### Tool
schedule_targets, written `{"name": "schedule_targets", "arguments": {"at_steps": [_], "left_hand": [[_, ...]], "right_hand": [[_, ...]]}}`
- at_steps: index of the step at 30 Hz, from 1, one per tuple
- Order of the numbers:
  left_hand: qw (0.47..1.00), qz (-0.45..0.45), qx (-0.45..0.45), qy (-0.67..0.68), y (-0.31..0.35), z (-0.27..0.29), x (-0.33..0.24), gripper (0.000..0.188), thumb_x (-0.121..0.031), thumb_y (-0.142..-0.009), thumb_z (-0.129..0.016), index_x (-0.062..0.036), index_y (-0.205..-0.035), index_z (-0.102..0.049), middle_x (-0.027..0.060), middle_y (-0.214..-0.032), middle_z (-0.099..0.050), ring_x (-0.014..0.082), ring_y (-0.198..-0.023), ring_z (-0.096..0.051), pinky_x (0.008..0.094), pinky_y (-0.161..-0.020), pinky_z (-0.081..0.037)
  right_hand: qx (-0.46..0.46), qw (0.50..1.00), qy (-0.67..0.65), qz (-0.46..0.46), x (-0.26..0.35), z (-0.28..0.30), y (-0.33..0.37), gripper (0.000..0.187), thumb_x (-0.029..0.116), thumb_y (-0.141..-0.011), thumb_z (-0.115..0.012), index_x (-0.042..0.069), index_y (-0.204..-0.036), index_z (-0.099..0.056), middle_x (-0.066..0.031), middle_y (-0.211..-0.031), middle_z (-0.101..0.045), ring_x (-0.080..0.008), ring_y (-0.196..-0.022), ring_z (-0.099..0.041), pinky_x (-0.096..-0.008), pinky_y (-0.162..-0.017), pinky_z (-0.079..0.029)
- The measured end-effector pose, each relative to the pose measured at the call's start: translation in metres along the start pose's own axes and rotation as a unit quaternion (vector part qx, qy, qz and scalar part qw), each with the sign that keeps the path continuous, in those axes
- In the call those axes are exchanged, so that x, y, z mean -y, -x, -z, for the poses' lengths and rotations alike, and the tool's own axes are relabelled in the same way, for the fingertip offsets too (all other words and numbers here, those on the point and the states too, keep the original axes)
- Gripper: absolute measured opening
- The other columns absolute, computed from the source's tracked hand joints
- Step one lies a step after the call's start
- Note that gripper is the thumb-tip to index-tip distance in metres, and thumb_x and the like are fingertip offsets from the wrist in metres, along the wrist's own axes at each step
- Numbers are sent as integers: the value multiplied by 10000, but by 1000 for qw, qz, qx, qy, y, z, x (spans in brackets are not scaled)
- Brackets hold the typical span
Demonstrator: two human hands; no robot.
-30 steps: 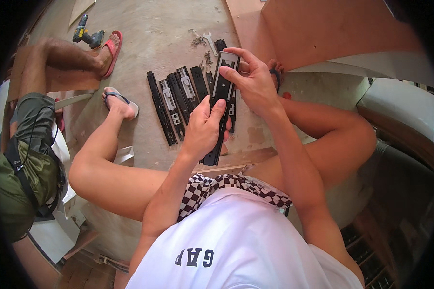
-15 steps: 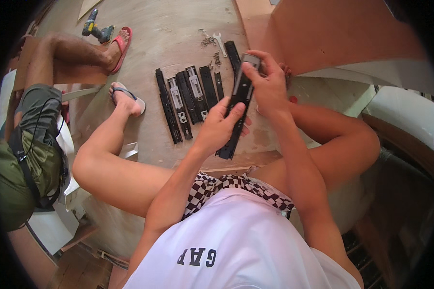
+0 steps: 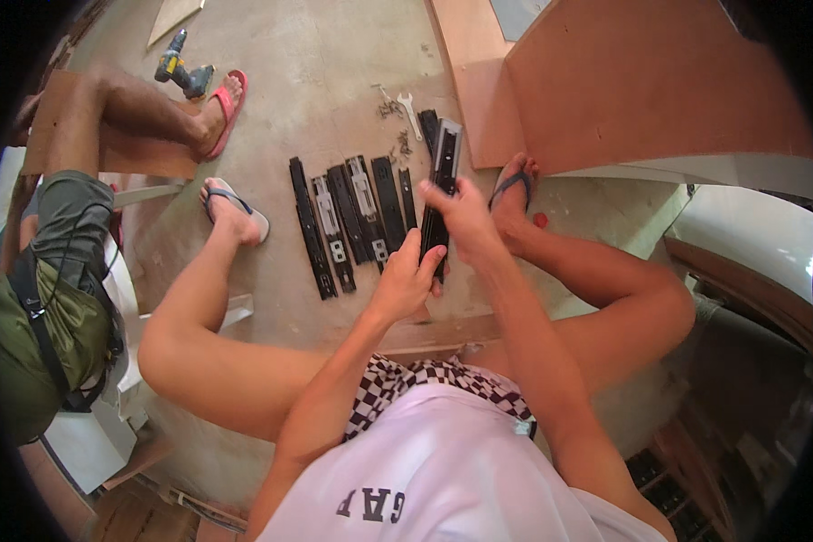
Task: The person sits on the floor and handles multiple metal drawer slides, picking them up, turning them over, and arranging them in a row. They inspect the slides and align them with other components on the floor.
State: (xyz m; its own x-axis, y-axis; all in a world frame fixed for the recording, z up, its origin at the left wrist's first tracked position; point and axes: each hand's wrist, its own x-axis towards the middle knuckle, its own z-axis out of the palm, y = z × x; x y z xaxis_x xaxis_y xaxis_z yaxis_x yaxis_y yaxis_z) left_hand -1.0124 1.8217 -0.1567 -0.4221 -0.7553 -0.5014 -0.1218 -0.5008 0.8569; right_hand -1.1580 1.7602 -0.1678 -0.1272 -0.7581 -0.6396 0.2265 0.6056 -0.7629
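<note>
Both my hands grip a long black drawer slide (image 3: 445, 152) with a grey far end, held over the floor between my legs. My left hand (image 3: 406, 284) is closed around its near part, with the thumb along the top. My right hand (image 3: 466, 219) closes on it about midway, thumb across it; the fingers underneath are partly hidden. To the left of the held slide, several more black drawer slides (image 3: 311, 237) lie roughly side by side, some with light grey mechanisms (image 3: 363, 191). Another black piece (image 3: 429, 126) lies partly behind the held slide.
Beyond the slides lie an open-ended wrench (image 3: 410, 116) and small piles of screws (image 3: 388, 109). At the far left stands a cordless drill (image 3: 182, 70), near another person's foot in a red flip-flop (image 3: 228, 113). A reddish-brown wooden panel (image 3: 641, 90) rises at the right.
My right hand has moved from the slide's far end down to about its middle. The slide now points more nearly straight away from me. The whole view has shifted slightly.
</note>
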Motion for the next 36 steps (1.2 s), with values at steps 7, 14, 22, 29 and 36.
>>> {"name": "schedule_targets", "arguments": {"at_steps": [7, 14, 22, 29, 36], "left_hand": [[999, 18, 43, -23, -18, 17, 17, 225, -139, -1052, -556, 54, -1167, -562, 135, -976, -744, 194, -736, -733, 314, -623, -545], [990, 41, 0, -131, -11, 22, 19, 277, -187, -1004, -667, 27, -1175, -631, 126, -1041, -738, 148, -804, -705, 298, -720, -565], [961, 44, 52, -268, -5, 38, 47, 255, -113, -929, -609, 20, -1147, -630, 209, -921, -719, 310, -825, -722, 416, -738, -553], [896, 79, 216, -379, 10, 22, 60, 360, -68, -866, -574, -26, -1216, -652, 253, -973, -722, 431, -947, -697, 511, -836, -545], [887, 90, 223, -395, 3, 37, 59, 439, -46, -835, -628, -45, -1272, -663, 199, -1052, -753, 378, -1013, -717, 464, -866, -558]], "right_hand": [[-87, 972, 177, 129, -29, -1, -103, 704, 73, -794, -796, -58, -1415, -491, -175, -1109, -687, -246, -950, -666, -399, -863, -543], [-258, 869, 379, 187, -7, 62, -229, 768, 148, -691, -849, -15, -1382, -555, -244, -1214, -647, -401, -1162, -622, -450, -1041, -500], [-297, 836, 410, 210, -17, 109, -296, 619, 118, -701, -806, -13, -1268, -593, -228, -1201, -625, -378, -1151, -614, -450, -1009, -486], [-413, 699, 540, 223, -28, 107, -287, 436, 238, -851, -755, 20, -1201, -617, -205, -1149, -595, -362, -1000, -633, -464, -898, -510], [-203, 846, 457, 184, -69, 4, -148, 353, 387, -913, -729, 41, -846, -717, -224, -881, -705, -414, -889, -700, -522, -803, -536]]}}
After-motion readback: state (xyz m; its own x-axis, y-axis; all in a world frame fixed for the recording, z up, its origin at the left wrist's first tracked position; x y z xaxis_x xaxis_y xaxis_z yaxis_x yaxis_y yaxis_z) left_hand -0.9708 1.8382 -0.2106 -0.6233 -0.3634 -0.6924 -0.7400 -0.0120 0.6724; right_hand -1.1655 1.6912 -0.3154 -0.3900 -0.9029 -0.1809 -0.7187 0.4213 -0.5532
